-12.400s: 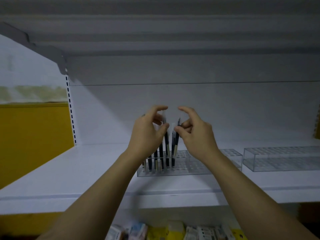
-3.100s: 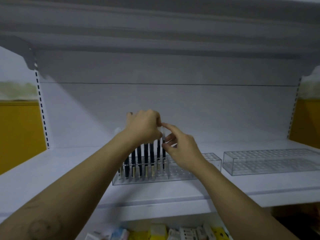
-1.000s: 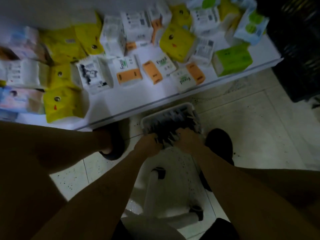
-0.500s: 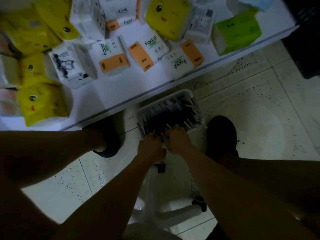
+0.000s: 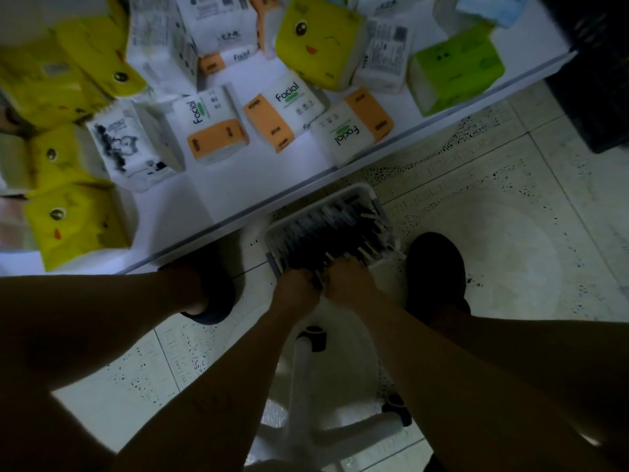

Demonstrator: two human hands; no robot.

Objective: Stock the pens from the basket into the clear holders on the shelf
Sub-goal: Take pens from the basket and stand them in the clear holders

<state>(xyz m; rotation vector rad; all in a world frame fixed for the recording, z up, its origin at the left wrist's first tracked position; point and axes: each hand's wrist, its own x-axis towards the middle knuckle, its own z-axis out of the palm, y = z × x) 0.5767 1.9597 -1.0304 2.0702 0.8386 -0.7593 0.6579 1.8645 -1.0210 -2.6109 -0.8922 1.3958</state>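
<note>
At basket point(image 5: 369, 192) near edge, left hand point(image 5: 296, 289) and right hand point(image 5: 348, 281) are gripping pens point(image 5: 335, 229) (shafts running away from both).

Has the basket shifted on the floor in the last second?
No. The basket still sits tucked against the white shelf edge, as before.

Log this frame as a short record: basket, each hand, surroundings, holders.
Basket: white plastic basket on the tiled floor, full of dark pens
Left hand: at the basket's near edge, among the pens; grip unclear
Right hand: beside the left, also among the pens; grip unclear
Surroundings: low white shelf carrying tissue packs
Clear holders: not in view
</note>
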